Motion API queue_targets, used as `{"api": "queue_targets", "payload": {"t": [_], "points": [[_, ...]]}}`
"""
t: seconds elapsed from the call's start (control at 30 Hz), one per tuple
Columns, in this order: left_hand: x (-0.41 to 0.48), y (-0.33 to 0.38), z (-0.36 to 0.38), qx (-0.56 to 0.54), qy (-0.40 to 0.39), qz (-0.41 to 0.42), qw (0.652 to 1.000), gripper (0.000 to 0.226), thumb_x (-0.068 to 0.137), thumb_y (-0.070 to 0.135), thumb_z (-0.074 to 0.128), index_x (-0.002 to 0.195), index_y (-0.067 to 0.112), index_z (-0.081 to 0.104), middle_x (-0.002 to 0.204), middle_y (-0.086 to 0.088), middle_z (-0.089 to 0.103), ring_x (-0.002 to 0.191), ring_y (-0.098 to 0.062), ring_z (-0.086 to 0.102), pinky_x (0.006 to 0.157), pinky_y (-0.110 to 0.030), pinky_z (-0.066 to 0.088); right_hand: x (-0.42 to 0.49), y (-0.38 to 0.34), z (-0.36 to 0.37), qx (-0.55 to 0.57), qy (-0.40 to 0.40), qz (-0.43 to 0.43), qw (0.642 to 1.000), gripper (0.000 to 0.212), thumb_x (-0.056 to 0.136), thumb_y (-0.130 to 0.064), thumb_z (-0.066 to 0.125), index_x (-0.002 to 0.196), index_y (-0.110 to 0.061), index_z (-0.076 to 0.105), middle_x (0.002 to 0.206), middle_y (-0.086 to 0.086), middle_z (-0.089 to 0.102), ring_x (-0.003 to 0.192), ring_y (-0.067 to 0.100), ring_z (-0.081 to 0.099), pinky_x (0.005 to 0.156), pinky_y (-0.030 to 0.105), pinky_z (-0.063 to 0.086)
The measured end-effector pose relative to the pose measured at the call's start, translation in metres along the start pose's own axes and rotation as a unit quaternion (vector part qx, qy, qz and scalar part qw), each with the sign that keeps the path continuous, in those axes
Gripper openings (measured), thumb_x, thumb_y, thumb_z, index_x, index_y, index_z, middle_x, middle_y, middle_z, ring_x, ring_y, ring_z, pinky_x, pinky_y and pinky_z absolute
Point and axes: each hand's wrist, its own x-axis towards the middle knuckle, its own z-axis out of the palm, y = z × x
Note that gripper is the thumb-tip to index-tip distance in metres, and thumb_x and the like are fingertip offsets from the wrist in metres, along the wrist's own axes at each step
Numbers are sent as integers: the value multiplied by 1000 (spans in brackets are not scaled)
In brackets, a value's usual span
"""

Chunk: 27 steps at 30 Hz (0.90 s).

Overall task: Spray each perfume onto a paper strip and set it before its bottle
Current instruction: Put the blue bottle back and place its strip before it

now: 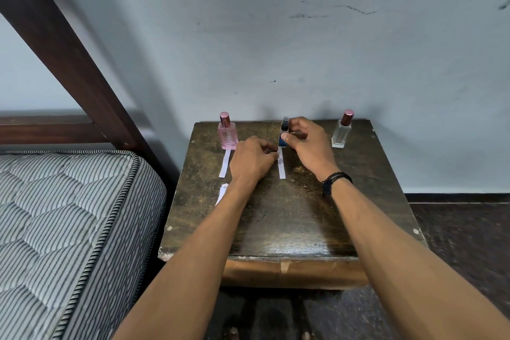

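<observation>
Three perfume bottles stand along the back of a dark wooden table (276, 218): a pink bottle (227, 132) at left, a blue bottle (283, 132) in the middle, a clear bottle (342, 131) at right. A white paper strip (225, 163) lies in front of the pink bottle. My left hand (252, 159) pinches a second paper strip (281, 167) that lies before the blue bottle. My right hand (306, 141) grips the blue bottle, fingers curled round its body; its cap is partly hidden.
Spare paper strips (222, 193) lie near the table's left edge, partly under my left forearm. A striped mattress (69, 215) and a dark wooden bed frame (63, 50) stand at left. A wall rises right behind the bottles.
</observation>
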Motion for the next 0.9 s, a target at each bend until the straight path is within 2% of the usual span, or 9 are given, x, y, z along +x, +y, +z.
{"api": "queue_targets", "payload": {"t": [0.17,0.53,0.77,0.9], "points": [[1,1,1,0,7,-3,1000,19,85,28,71,100,34,80,107,7,73,99,-18,67,73,-33,55,3,-2,0,-5,1,-1,1000,20,93,-15,75,112,-22,72,102,-10,73,95,-6,63,79,10,44],[8,-3,2,-9,-12,-4,1000,13,87,32,72,97,36,81,109,13,74,101,-14,66,75,-31,54,7,-3,1,-43,-19,-7,999,17,92,-20,76,106,-30,71,98,-13,71,93,4,67,84,22,49],[7,-4,4,-4,6,2,1000,14,88,35,72,98,38,80,109,11,74,104,-16,64,71,-30,50,7,-3,-2,-44,-32,-9,998,23,92,-13,76,104,-32,67,91,-24,66,87,-11,62,77,11,43],[8,-6,6,-6,6,-2,1000,14,88,36,71,99,39,80,109,11,74,108,-17,63,75,-33,53,7,-2,-3,-43,-38,-5,998,26,92,-11,75,107,-31,67,94,-22,67,87,-13,62,75,8,42]]}}
